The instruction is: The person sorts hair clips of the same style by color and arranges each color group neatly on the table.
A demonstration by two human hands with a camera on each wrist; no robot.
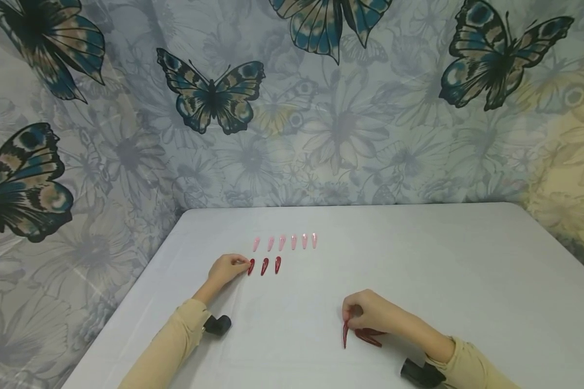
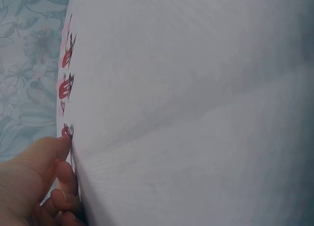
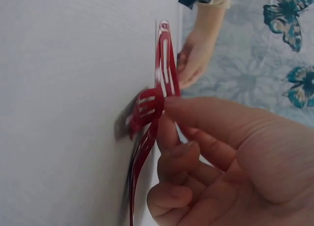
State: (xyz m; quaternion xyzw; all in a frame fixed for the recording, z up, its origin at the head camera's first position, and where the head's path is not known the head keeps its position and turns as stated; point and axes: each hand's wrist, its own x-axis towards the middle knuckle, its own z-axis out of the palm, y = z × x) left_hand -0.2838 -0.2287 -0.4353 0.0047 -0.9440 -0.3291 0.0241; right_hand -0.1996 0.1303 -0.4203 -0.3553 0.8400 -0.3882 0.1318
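On the white table, my left hand (image 1: pixel 229 268) touches the leftmost red snap hair clip (image 1: pixel 251 267) of a short row, its thumb and fingertips pinching that clip's edge. Two more red clips (image 1: pixel 265 266) lie to the right of it. Behind them runs a row of several pink snap clips (image 1: pixel 293 241). At the near right, my right hand (image 1: pixel 370 313) pinches a red snap hair clip (image 3: pixel 167 59) between thumb and finger. Under and beside that hand are other red clips (image 1: pixel 368 337), partly hidden by it in the head view.
The white table (image 1: pixel 443 259) meets a cloth backdrop (image 1: pixel 345 151) printed with butterflies and flowers. Dark wrist devices (image 1: pixel 217 325) sit by both sleeves, low over the tabletop.
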